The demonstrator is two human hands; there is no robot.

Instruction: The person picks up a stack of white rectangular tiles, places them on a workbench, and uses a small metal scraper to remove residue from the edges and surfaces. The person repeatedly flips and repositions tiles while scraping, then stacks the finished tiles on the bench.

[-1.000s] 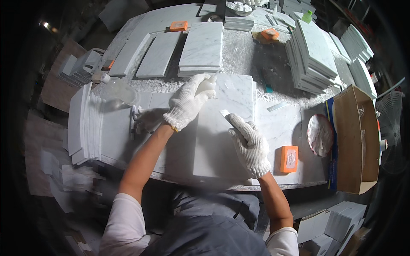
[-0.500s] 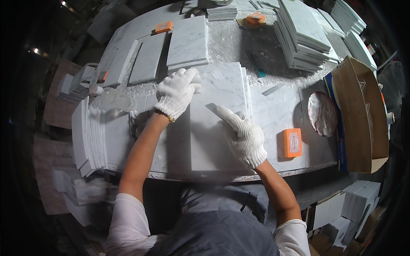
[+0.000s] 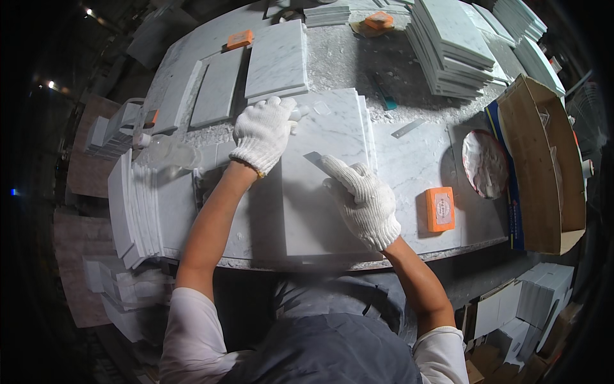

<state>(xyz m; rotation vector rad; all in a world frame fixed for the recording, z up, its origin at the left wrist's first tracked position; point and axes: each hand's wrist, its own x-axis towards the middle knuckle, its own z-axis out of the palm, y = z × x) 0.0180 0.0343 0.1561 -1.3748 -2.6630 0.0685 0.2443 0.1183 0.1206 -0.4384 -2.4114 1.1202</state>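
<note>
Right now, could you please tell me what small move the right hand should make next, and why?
I would probably ease the metal blade toward the pale patch on the marble tile: the right hand grips the blade with its end free but short of the patch, while the left hand, holding a whitish bottle, sits to the patch's left.

We see white gloves (image 3: 368,205), a silver-grey blade (image 3: 312,157), a grey-veined white marble slab (image 3: 336,115), an orange block (image 3: 440,210) labelled pale pink, and a blue-sided brown carton (image 3: 532,166).
</note>
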